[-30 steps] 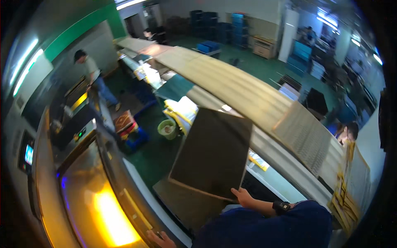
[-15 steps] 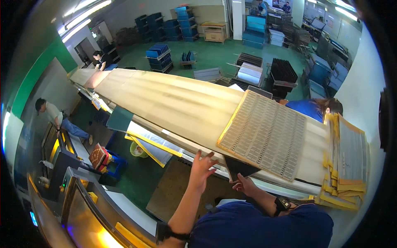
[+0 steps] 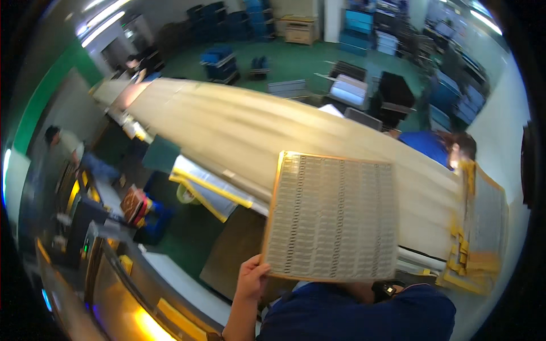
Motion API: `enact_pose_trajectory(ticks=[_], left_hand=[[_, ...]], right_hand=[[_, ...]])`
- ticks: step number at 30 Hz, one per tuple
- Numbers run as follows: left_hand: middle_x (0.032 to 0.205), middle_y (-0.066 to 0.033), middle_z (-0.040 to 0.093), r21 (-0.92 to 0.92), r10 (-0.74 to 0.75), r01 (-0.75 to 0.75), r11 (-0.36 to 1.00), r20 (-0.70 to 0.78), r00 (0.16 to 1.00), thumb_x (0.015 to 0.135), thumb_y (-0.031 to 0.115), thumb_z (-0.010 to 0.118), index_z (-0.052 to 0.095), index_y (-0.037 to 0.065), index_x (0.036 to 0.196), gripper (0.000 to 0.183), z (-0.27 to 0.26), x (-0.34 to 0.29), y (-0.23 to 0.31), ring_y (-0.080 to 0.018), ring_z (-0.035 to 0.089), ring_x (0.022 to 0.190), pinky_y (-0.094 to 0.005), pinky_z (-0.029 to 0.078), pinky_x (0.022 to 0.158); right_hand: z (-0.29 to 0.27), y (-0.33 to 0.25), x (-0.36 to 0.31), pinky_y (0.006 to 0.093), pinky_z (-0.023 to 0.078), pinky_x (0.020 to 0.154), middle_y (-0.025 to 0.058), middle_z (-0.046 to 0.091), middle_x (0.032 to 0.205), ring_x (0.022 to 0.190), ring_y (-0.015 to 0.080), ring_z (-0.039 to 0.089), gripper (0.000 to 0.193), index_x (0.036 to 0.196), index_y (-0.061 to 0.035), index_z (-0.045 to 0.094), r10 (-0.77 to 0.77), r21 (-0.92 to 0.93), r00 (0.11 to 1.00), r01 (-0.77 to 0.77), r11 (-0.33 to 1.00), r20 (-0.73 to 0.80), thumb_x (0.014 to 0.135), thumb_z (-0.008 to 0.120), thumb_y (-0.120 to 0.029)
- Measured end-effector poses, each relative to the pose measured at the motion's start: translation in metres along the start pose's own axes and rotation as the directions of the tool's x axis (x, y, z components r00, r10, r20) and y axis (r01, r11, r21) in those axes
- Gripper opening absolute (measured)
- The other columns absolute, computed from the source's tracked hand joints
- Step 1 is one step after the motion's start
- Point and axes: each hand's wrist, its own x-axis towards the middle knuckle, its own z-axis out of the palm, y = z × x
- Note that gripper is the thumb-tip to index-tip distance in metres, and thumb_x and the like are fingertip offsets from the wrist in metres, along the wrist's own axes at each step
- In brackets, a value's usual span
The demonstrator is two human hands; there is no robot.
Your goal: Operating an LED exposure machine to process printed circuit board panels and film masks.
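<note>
A large square circuit board panel, grey with rows of small repeated shapes and a copper-coloured edge, is raised in front of my body above the near side of the long table. My left hand grips its lower left corner, thumb on the front face and the other fingers curled around the edge. The panel hides my right hand; only that wrist, with a dark band and small device, shows below its lower right edge. What the right fingers do cannot be seen.
The long table has a pale cover. A stack of yellow-edged sheets rests at its right end. Across the table a co-worker in blue leans close. Yellow-edged sheets jut from the near side. A machine stands lower left.
The panel has come off the table, toward me and to the left, and is now tilted up. My left hand went from open to gripping its corner. My right hand has disappeared behind it.
</note>
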Motion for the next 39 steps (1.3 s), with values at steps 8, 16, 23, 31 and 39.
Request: enact_pose_trajectory(ticks=[8,16,23,31,39], left_hand=[[0.119,-0.0148,0.066,-0.065,0.502,-0.653,0.755,-0.584,0.638,0.092,0.003,0.053,0.061,-0.006,0.117,0.028,-0.176,-0.245,-0.004,-0.0259,0.063,0.11,-0.0417,0.05,0.097],[0.116,-0.0149,0.064,0.503,0.428,-0.799,0.33,-0.834,-0.348,0.096,-0.001,0.054,0.056,-0.001,0.115,0.02,-0.257,-0.41,-0.071,-0.0271,0.063,0.111,-0.04,0.054,0.097],[0.127,-0.0191,0.056,0.523,-0.189,-0.801,0.292,-0.789,-0.584,0.097,0.006,0.055,0.051,0.0,0.113,0.017,-0.31,-0.47,-0.099,-0.0306,0.066,0.104,-0.0343,0.056,0.091],[0.162,-0.0023,0.022,-0.396,0.126,0.488,0.778,-0.663,-0.738,0.093,0.072,0.028,0.025,0.034,0.154,0.073,-0.319,-0.551,-0.138,-0.0447,0.012,0.147,-0.0728,-0.001,0.111],[0.165,0.0009,0.003,-0.415,0.217,0.638,0.649,-0.703,-0.678,0.092,0.075,0.024,0.017,0.036,0.156,0.075,-0.324,-0.567,-0.17,-0.0433,0.004,0.148,-0.0735,0.0,0.11]], right_hand=[[0.089,-0.04,0.065,0.029,0.053,0.079,0.0097,0.07,0.109,0.092,0.0164,0.067,0.036,0.123,-0.0023,0.063,0.051,-0.19,0.969,-0.003,0.982,0.243,0.099,0.056,-0.029],[0.273,-0.071,0.152,0.0299,0.052,0.08,0.0102,0.07,0.107,0.091,0.016,0.067,0.033,0.121,0.0006,0.063,0.178,-0.573,0.809,0.223,0.789,0.56,0.099,0.054,-0.022],[0.433,-0.092,0.193,0.0308,0.052,0.085,0.0118,0.071,0.108,0.096,0.0181,0.067,0.035,0.12,-0.0013,0.064,0.368,-0.641,0.563,0.424,0.64,0.74,0.096,0.06,-0.027],[0.556,-0.17,0.205,0.0311,0.052,0.078,0.0092,0.071,0.107,0.09,0.0159,0.065,0.024,0.111,-0.0038,0.069,0.329,-0.337,0.211,0.855,0.394,0.92,0.092,0.065,-0.017],[0.737,-0.386,0.142,0.0462,0.032,0.114,0.0155,0.043,0.147,0.141,0.0295,0.038,0.071,0.142,-0.0039,0.044,-0.641,0.344,-0.306,0.936,-0.068,0.704,0.08,0.074,-0.021]])
